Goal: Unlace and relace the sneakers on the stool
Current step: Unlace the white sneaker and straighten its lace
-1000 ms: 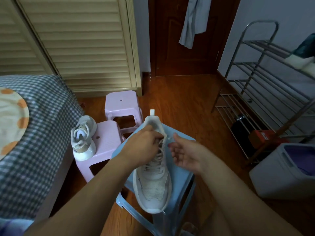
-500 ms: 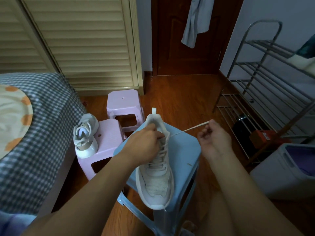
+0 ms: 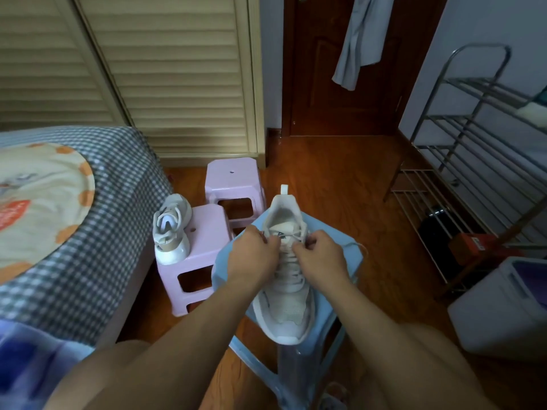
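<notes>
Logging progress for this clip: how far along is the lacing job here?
Done: the sneaker on the blue stool shows crossed lace rows up most of its front. In hand: both hands, left and right, pinch the lace at the top eyelets. Left: finishing this one; the second sneaker lies untouched on the pink stool, its lacing unclear.

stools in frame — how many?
3. Blue stool under the sneaker that both hands work on; pink stool to its left holding the other sneaker; second pink stool behind that one. Others may be hidden.
</notes>
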Available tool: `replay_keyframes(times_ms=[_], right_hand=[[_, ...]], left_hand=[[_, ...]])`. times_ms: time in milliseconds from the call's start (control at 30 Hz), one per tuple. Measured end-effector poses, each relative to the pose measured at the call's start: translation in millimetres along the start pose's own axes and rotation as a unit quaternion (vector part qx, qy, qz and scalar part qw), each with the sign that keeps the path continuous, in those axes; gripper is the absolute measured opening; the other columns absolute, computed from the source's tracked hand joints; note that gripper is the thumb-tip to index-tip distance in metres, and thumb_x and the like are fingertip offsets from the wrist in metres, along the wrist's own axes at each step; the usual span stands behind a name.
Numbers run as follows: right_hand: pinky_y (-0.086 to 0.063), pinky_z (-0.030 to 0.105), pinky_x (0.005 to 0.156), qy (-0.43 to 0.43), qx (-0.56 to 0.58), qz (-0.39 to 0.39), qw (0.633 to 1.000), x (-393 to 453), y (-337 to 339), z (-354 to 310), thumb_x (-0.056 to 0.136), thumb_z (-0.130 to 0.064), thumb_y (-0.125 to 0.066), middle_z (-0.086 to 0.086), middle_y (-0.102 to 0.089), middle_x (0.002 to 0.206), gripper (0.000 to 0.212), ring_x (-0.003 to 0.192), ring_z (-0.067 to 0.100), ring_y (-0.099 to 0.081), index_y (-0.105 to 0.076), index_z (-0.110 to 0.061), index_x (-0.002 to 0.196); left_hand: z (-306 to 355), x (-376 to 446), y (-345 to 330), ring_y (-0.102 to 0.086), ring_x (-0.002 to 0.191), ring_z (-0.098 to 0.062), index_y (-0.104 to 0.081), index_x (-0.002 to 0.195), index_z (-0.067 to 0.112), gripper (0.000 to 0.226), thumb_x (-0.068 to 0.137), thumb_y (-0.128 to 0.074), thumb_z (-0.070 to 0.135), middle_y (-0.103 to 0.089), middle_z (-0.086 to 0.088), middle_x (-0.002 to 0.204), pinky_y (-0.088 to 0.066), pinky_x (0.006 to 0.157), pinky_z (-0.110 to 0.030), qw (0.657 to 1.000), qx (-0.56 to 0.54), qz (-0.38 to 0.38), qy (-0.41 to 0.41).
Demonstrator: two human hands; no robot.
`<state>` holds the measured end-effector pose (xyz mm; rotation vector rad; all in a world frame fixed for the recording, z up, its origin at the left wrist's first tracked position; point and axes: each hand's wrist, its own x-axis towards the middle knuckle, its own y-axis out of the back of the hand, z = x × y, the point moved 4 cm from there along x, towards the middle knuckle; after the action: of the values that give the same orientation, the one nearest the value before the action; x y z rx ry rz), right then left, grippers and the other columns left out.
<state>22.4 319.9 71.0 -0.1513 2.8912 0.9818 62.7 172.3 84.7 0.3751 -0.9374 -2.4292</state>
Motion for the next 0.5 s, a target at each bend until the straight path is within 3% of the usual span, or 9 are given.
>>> replay_keyframes(times_ms=[100, 200, 267, 367, 500], right_hand=[[-0.054, 0.038, 0.083, -0.002, 0.023, -0.013, 1.000, 3.6, -0.1, 6.0, 0.091, -0.039, -0.066, -0.002, -0.070, 0.094, 0.015, 0.092, 0.021, -0.066, -0.059, -0.025, 0.091], [-0.055, 0.040, 0.090, -0.019, 0.077, -0.058, 0.995, -1.3, 0.4, 15.4, 0.086, -0.044, -0.073, -0.005, -0.070, 0.100, 0.033, 0.096, 0.016, -0.067, -0.059, -0.026, 0.110], [-0.053, 0.033, 0.083, -0.037, 0.058, -0.068, 0.995, -4.9, 0.4, 19.6, 0.084, -0.043, -0.074, -0.009, -0.067, 0.095, 0.032, 0.093, 0.015, -0.065, -0.056, -0.026, 0.104], [-0.047, 0.031, 0.069, -0.053, 0.022, -0.051, 0.997, -9.2, -2.8, 17.5, 0.082, -0.043, -0.070, -0.007, -0.065, 0.084, 0.024, 0.086, 0.018, -0.064, -0.059, -0.021, 0.082], [-0.035, 0.030, 0.056, -0.043, -0.038, -0.008, 0.998, -8.0, -3.9, 6.9, 0.086, -0.048, -0.059, 0.001, -0.062, 0.078, 0.032, 0.078, 0.025, -0.060, -0.058, -0.019, 0.073]], left_hand=[[-1.6, -2.8, 2.9, -0.054, 0.085, -0.023, -0.057, 0.105, 0.010, 0.025, 0.099, -0.051, 0.033, -0.060, -0.003, 0.092, -0.041, 0.075, -0.033, 1.000, 0.018, 0.008, 0.003], [-8.5, -9.8, 1.8, -0.058, 0.087, -0.019, -0.056, 0.101, 0.012, 0.020, 0.099, -0.055, 0.032, -0.061, 0.000, 0.091, -0.042, 0.071, -0.031, 0.998, -0.046, -0.041, 0.022], [-13.5, -15.4, -3.5, -0.058, 0.085, -0.014, -0.054, 0.101, 0.014, 0.022, 0.094, -0.061, 0.034, -0.061, -0.001, 0.096, -0.041, 0.064, -0.027, 0.996, -0.052, -0.066, 0.024], [-18.5, -15.7, -9.2, -0.059, 0.088, -0.019, -0.055, 0.104, 0.013, 0.035, 0.087, -0.062, 0.043, -0.060, -0.004, 0.099, -0.041, 0.065, -0.029, 0.998, -0.006, -0.051, 0.030], [-9.6, -10.4, -3.5, -0.064, 0.078, -0.023, -0.065, 0.088, 0.009, 0.035, 0.084, -0.057, 0.042, -0.066, -0.004, 0.080, -0.044, 0.062, -0.031, 0.999, 0.030, -0.026, 0.029]])
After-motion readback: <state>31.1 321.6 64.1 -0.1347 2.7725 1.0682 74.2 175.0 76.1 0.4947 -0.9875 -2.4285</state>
